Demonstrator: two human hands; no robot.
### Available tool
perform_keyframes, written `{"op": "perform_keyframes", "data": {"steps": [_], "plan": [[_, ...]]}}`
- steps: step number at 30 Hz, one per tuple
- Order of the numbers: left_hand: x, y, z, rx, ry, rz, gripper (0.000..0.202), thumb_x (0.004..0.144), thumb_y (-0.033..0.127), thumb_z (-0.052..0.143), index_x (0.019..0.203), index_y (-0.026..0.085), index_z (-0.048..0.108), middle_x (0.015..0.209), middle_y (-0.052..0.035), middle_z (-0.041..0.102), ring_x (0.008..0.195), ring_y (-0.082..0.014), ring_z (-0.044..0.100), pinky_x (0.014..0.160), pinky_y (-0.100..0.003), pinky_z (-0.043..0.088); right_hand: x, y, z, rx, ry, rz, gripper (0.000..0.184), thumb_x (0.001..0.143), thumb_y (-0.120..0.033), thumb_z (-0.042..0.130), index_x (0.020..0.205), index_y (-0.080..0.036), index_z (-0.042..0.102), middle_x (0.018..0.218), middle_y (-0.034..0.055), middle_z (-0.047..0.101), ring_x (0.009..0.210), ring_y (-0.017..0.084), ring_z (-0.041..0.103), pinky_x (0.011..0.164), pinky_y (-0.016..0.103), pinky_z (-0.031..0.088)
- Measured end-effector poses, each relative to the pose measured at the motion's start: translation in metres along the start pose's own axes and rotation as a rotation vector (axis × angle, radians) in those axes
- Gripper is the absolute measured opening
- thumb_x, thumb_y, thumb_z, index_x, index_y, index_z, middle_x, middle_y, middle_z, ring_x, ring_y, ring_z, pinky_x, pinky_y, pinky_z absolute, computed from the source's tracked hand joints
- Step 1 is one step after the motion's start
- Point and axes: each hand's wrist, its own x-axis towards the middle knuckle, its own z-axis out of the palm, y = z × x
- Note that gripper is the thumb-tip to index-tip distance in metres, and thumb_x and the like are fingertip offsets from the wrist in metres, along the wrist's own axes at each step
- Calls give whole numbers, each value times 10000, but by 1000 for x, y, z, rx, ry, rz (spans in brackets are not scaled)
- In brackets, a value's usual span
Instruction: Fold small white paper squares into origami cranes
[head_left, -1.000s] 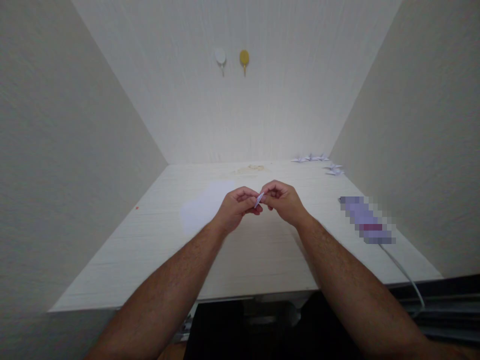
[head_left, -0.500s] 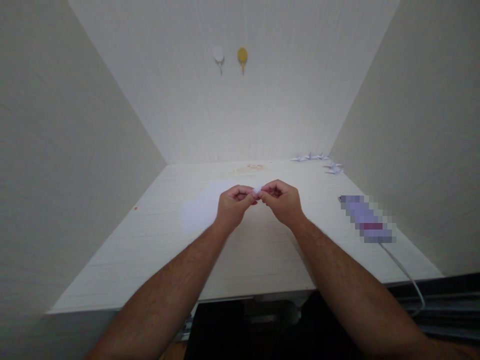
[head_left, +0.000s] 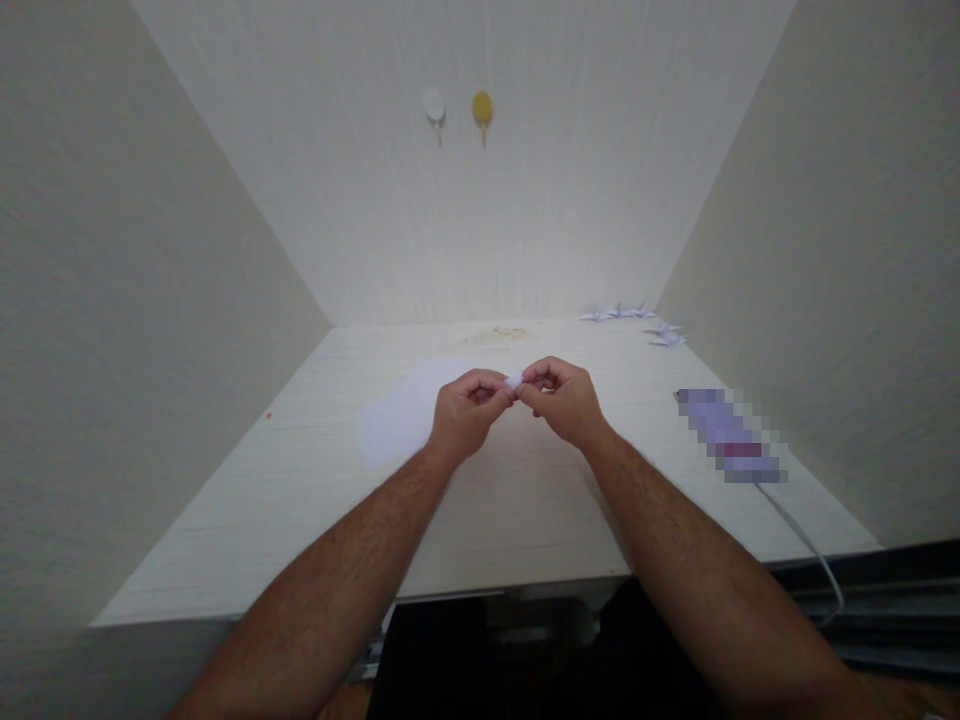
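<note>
My left hand (head_left: 466, 412) and my right hand (head_left: 561, 398) meet above the middle of the pale wooden desk (head_left: 525, 500). Both are closed in a pinch on a small folded piece of white paper (head_left: 514, 381), which shows only as a tiny tip between the fingertips. A flat white paper sheet (head_left: 401, 420) lies on the desk just left of my left hand.
Several small folded white paper figures (head_left: 634, 318) sit at the desk's far right corner. A blurred-out purple object (head_left: 731, 437) with a white cable (head_left: 806, 545) lies at the right. Two wall hooks, white (head_left: 434, 108) and yellow (head_left: 482, 107), hang on the back wall. Walls close in both sides.
The paper piece stood as a slanted strip between my fingers a second ago; now only a small tip shows. Both hands have stayed together and shifted slightly up.
</note>
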Motion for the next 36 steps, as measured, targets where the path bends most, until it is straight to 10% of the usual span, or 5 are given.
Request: {"op": "perform_keyframes", "data": {"steps": [17, 36], "plan": [[0, 6, 3, -135, -91, -181, 297, 685, 215, 716, 950, 146, 603, 713, 2, 692, 587, -132, 662, 589, -286, 568, -3, -1, -2, 54, -126, -73, 118, 694, -193, 675, 734, -194, 564, 560, -37, 621, 474, 90, 568, 432, 190, 421], [1, 8, 1, -163, -95, -212, 233, 659, 227, 749, 836, 135, 630, 654, -7, 675, 556, -129, 643, 555, -271, 545, -6, 2, -6, -279, -83, -316, 66, 802, -247, 636, 754, -201, 627, 706, 21, 664, 621, 133, 617, 570, 263, 487]]}}
